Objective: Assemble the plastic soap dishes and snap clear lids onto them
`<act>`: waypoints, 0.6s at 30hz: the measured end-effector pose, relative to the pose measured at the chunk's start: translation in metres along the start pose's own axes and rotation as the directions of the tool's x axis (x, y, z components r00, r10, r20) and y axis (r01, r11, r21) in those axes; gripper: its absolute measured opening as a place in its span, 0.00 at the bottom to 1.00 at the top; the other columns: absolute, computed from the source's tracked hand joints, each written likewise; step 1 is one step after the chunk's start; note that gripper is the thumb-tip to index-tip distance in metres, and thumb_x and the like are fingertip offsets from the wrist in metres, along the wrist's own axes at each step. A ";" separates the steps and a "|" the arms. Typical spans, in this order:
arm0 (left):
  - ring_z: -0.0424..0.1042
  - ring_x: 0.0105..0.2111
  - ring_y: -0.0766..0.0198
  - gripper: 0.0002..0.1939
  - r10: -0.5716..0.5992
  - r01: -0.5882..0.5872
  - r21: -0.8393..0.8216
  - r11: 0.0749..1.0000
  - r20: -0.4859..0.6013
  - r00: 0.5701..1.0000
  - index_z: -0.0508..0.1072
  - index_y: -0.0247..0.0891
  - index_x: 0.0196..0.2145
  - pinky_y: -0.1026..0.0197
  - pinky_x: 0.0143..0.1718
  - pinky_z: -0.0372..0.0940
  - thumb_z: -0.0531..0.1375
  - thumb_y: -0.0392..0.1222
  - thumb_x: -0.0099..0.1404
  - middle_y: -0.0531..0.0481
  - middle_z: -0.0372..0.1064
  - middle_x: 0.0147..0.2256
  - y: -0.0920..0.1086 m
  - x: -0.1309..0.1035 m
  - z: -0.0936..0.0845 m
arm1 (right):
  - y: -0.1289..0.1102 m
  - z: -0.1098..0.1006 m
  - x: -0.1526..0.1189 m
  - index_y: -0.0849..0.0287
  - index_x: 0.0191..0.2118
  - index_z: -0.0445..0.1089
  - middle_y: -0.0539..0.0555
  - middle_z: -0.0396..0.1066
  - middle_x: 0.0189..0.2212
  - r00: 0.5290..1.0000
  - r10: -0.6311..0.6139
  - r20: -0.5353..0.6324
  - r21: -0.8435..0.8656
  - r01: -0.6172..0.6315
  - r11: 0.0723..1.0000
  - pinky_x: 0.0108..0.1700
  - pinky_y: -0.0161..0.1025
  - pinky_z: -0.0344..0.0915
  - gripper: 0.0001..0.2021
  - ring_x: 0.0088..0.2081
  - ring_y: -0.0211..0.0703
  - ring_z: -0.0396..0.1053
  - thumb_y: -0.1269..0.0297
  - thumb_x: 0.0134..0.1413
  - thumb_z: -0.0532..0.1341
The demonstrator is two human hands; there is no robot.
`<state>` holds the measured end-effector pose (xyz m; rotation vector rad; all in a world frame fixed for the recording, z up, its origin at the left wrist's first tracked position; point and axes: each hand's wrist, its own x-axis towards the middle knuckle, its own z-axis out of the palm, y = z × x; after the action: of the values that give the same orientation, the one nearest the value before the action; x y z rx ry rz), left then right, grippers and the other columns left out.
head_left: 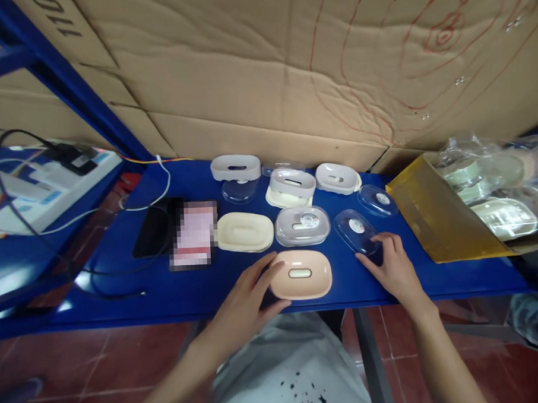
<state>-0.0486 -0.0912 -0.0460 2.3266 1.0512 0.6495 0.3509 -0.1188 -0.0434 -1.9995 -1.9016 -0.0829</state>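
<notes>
With fingers and thumb on its left end, my left hand (260,288) grips a peach soap dish (311,286) lying near the table's front edge. My right hand (390,264) pinches the lower right edge of a clear oval lid (348,226) with a round sticker. Just behind the peach dish sits a grey soap dish (284,227) under a clear lid, also stickered. A cream oval tray (248,233) lies to its left. Farther back is another clear lid (378,201), right of a grey dish (334,178).
Two more grey dishes (235,167) stand along the back, by the cardboard wall (246,78). Phones (194,234) lie on the left of the blue table (237,286), near cables and a power strip (63,189). A yellow-sided box (421,218) of plastic-wrapped dishes is at right.
</notes>
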 end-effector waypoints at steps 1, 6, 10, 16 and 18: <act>0.64 0.70 0.46 0.36 0.004 -0.004 -0.013 1.000 0.013 1.000 0.55 0.50 0.73 0.38 0.68 0.66 0.65 0.47 0.75 0.39 0.58 0.72 -0.001 0.002 0.000 | 0.000 0.001 -0.003 0.57 0.62 0.66 0.69 0.65 0.60 1.000 0.015 -0.019 0.012 -0.015 1.000 0.59 0.63 0.73 0.36 0.61 0.67 0.70 0.31 0.64 0.60; 0.62 0.71 0.47 0.40 0.006 0.000 -0.081 0.997 0.073 0.997 0.53 0.52 0.74 0.39 0.70 0.64 0.69 0.45 0.72 0.41 0.57 0.73 0.001 0.014 -0.002 | -0.005 0.004 0.016 0.54 0.72 0.59 0.68 0.57 0.72 1.000 -0.027 -0.009 0.094 0.027 0.995 0.67 0.66 0.65 0.39 0.71 0.69 0.61 0.36 0.66 0.62; 0.59 0.73 0.49 0.44 -0.044 0.055 -0.161 0.985 0.074 0.996 0.50 0.52 0.75 0.38 0.72 0.62 0.69 0.42 0.71 0.41 0.56 0.74 0.001 0.016 -0.002 | -0.018 -0.014 0.019 0.51 0.66 0.67 0.62 0.67 0.67 0.995 -0.066 -0.077 0.271 0.085 0.959 0.68 0.60 0.66 0.27 0.67 0.61 0.67 0.46 0.68 0.64; 0.59 0.73 0.45 0.47 -0.009 0.020 -0.150 0.988 0.073 0.997 0.45 0.53 0.77 0.35 0.70 0.63 0.69 0.46 0.72 0.38 0.55 0.74 -0.001 0.014 0.001 | -0.080 -0.023 -0.010 0.49 0.70 0.63 0.61 0.63 0.71 0.849 -0.519 0.101 0.434 0.432 0.790 0.68 0.62 0.67 0.30 0.73 0.62 0.60 0.54 0.67 0.66; 0.57 0.74 0.44 0.46 0.006 0.003 -0.118 0.993 0.076 0.997 0.46 0.54 0.77 0.34 0.70 0.63 0.68 0.46 0.73 0.38 0.53 0.74 -0.001 0.015 0.000 | -0.096 -0.015 -0.011 0.48 0.72 0.62 0.58 0.61 0.73 0.788 -0.600 0.136 0.418 0.503 0.756 0.70 0.64 0.65 0.30 0.75 0.60 0.56 0.55 0.68 0.66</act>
<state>-0.0403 -0.0790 -0.0438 2.2324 0.9509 0.6018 0.2597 -0.1323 -0.0105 -1.1911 -2.4199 0.3730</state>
